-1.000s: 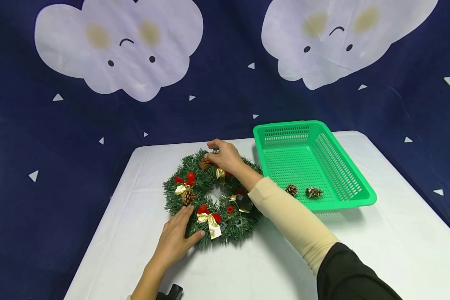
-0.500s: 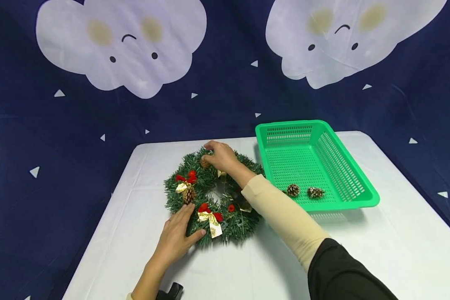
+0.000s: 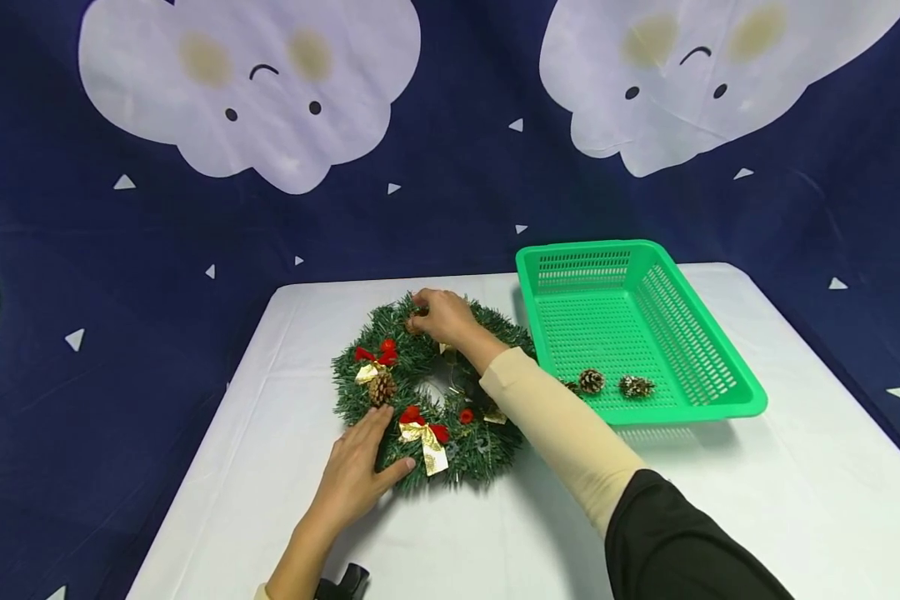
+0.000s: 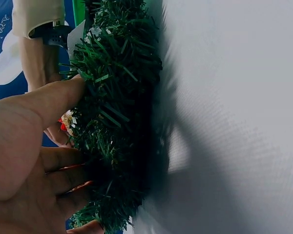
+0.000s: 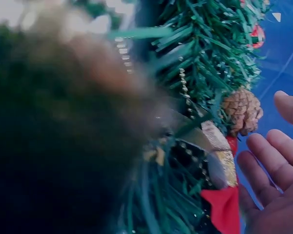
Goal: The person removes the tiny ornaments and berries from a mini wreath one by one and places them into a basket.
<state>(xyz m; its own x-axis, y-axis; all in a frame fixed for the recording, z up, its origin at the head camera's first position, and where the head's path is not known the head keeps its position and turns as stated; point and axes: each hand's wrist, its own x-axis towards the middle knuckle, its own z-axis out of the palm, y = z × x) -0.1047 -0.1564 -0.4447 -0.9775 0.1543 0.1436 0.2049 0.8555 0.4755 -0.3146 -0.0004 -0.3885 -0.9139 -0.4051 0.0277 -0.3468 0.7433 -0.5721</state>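
A green tinsel wreath point(image 3: 487, 458) lies on the white table, trimmed with red and gold bows point(image 3: 433, 454), red berries and brown pine cones point(image 3: 382, 388). My left hand point(image 3: 356, 471) rests against its front left side, fingers extended over the greenery and thumb spread; the left wrist view shows the palm point(image 4: 14, 151) beside the tinsel. At the wreath's far side, my right hand point(image 3: 450, 318) hovers over a pine cone point(image 3: 414, 323), partly covering it. In the right wrist view, loosely bent fingers and thumb stand just beside that cone point(image 5: 242, 112), with a gap showing.
Right of the wreath stands a green perforated basket point(image 3: 690, 411) holding a pine cone point(image 3: 591, 381) and a frosted pine cone point(image 3: 636, 386) near its front; another is mostly hidden by the right sleeve point(image 3: 562, 442). A dark blue cloth point(image 3: 465, 217) with clouds hangs behind the table.
My right hand has come down closer over the far pine cone and covers more of it. My left hand stays on the wreath. The head view has shifted slightly.
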